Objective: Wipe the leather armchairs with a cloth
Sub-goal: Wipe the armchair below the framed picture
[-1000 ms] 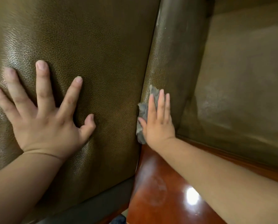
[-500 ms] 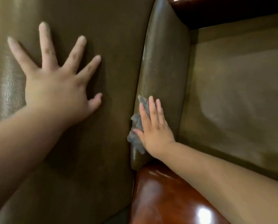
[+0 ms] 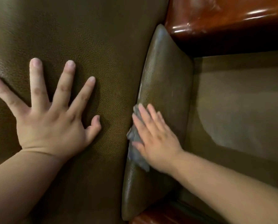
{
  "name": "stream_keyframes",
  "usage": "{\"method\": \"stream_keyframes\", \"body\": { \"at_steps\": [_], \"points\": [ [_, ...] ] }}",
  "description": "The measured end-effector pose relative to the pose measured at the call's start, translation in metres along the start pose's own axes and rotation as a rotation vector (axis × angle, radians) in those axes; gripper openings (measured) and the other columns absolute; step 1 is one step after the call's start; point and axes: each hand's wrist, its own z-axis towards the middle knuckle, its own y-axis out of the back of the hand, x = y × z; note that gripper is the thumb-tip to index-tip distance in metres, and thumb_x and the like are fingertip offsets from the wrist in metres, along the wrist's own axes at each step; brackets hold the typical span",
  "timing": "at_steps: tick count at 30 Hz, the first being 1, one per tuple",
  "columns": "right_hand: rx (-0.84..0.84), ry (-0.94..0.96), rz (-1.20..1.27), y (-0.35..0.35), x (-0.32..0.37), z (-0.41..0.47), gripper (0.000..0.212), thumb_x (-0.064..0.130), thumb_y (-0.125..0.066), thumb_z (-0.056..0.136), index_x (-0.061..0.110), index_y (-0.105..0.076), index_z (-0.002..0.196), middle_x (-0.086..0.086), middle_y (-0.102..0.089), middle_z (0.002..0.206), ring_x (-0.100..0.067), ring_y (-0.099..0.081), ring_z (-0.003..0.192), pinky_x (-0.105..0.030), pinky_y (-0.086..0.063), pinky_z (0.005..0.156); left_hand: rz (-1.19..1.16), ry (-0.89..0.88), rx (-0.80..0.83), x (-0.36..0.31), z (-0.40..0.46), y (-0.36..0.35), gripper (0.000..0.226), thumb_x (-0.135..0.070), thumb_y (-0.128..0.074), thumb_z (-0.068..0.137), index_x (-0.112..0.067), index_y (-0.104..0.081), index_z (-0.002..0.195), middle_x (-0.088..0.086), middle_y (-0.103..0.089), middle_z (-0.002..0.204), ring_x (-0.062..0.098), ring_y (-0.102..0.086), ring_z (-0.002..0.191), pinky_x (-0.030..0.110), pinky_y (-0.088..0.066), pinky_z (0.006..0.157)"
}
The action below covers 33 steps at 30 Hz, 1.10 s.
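An olive-brown leather armchair fills the view. My left hand (image 3: 54, 117) lies flat with fingers spread on its broad cushion (image 3: 105, 54). To the right runs a narrower padded leather panel (image 3: 165, 75). My right hand (image 3: 156, 138) presses a small grey cloth (image 3: 135, 147) against that panel with straight fingers. The cloth shows only along the hand's left edge, beside the seam between cushion and panel. The right hand is slightly blurred.
Glossy red-brown wooden frame parts sit at the top right (image 3: 224, 18) and at the bottom (image 3: 159, 217). A second leather surface (image 3: 240, 110) with a lighter wiped-looking patch lies to the right of the panel.
The view has shifted, so more of the top wooden frame shows. My left hand sits lower on the cushion. My right hand with the cloth has slid slightly along the padded panel.
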Motion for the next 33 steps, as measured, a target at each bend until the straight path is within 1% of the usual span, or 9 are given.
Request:
{"method": "stream_keyframes", "body": {
  "at_steps": [4, 6, 9, 14, 17, 21, 25, 28, 33],
  "points": [
    [-0.132, -0.298, 0.027, 0.048, -0.054, 0.120, 0.071, 0.043, -0.038, 0.106, 0.013, -0.014, 0.165, -0.011, 0.002, 0.174, -0.035, 0.007, 0.160, -0.051, -0.001, 0.129, 0.002, -0.003, 0.013, 0.001, 0.002, -0.005, 0.086, -0.072, -0.037, 0.094, -0.037, -0.013, 0.169, 0.002, 0.003, 0.178, 0.052, 0.001, 0.160, 0.088, -0.020, 0.107],
    [-0.160, -0.397, 0.037, 0.058, -0.056, 0.142, 0.069, 0.039, -0.040, 0.106, 0.013, -0.015, 0.165, -0.011, 0.002, 0.174, -0.036, 0.007, 0.159, -0.053, -0.004, 0.130, 0.020, 0.007, -0.002, -0.001, 0.002, -0.003, 0.086, -0.071, -0.038, 0.093, -0.036, -0.017, 0.169, 0.003, 0.000, 0.178, 0.049, 0.008, 0.160, 0.089, -0.022, 0.105],
    [-0.158, -0.275, 0.011, 0.039, -0.021, 0.091, 0.069, 0.034, -0.043, 0.103, 0.008, -0.023, 0.164, -0.012, -0.006, 0.174, -0.039, 0.003, 0.159, -0.057, -0.010, 0.128, 0.000, 0.050, -0.020, -0.006, 0.002, 0.000, 0.085, -0.069, -0.040, 0.093, -0.036, -0.020, 0.168, 0.003, -0.004, 0.178, 0.045, 0.018, 0.159, 0.088, -0.026, 0.103],
    [0.057, 0.045, -0.039, 0.023, -0.005, 0.010, 0.068, 0.035, -0.038, 0.103, 0.004, -0.026, 0.163, -0.014, -0.011, 0.173, -0.038, -0.004, 0.160, -0.054, -0.019, 0.127, -0.010, 0.016, -0.012, -0.006, 0.003, -0.002, 0.086, -0.068, -0.041, 0.093, -0.034, -0.020, 0.169, 0.005, -0.004, 0.178, 0.052, 0.004, 0.159, 0.088, -0.021, 0.107],
    [-0.067, -0.167, -0.073, 0.049, -0.042, 0.097, 0.066, 0.031, -0.033, 0.108, 0.004, -0.014, 0.165, -0.018, -0.002, 0.173, -0.041, 0.000, 0.159, -0.053, -0.009, 0.128, -0.025, 0.029, -0.044, -0.005, 0.001, -0.008, 0.085, -0.067, -0.042, 0.092, -0.035, -0.021, 0.168, 0.004, -0.005, 0.178, 0.053, 0.000, 0.159, 0.088, -0.020, 0.108],
    [-0.184, -0.471, 0.106, 0.082, -0.084, 0.185, 0.062, 0.035, -0.034, 0.110, 0.015, -0.014, 0.166, -0.005, -0.001, 0.175, -0.032, 0.005, 0.160, -0.050, -0.006, 0.130, -0.016, -0.003, -0.015, -0.002, 0.003, -0.012, 0.086, -0.066, -0.042, 0.093, -0.036, -0.015, 0.169, 0.005, -0.003, 0.178, 0.051, -0.010, 0.159, 0.088, -0.017, 0.109],
    [-0.224, -0.337, 0.093, 0.042, -0.043, 0.108, 0.070, 0.037, -0.039, 0.105, 0.014, -0.013, 0.166, -0.005, 0.002, 0.174, -0.031, 0.006, 0.160, -0.052, -0.006, 0.130, 0.000, 0.092, -0.035, -0.013, 0.003, -0.004, 0.082, -0.068, -0.037, 0.095, -0.038, -0.017, 0.169, 0.002, -0.004, 0.178, 0.045, 0.016, 0.160, 0.091, -0.026, 0.098],
    [-0.126, -0.277, 0.093, 0.013, -0.029, 0.044, 0.080, 0.048, -0.038, 0.104, 0.017, 0.001, 0.166, -0.005, 0.012, 0.174, -0.028, 0.013, 0.160, -0.052, -0.007, 0.128, 0.019, 0.103, -0.031, -0.019, 0.009, -0.001, 0.080, -0.067, -0.037, 0.096, -0.038, -0.020, 0.168, 0.003, -0.007, 0.178, 0.046, 0.013, 0.160, 0.092, -0.028, 0.091],
    [-0.189, -0.321, 0.171, 0.043, -0.090, 0.126, 0.077, 0.055, -0.034, 0.101, 0.026, -0.002, 0.166, 0.005, 0.008, 0.174, -0.020, 0.012, 0.160, -0.047, -0.005, 0.129, 0.059, 0.131, -0.108, -0.027, 0.007, -0.009, 0.079, -0.064, -0.043, 0.095, -0.035, -0.029, 0.167, 0.007, -0.014, 0.177, 0.050, 0.004, 0.160, 0.093, -0.024, 0.096]
  ]
}}
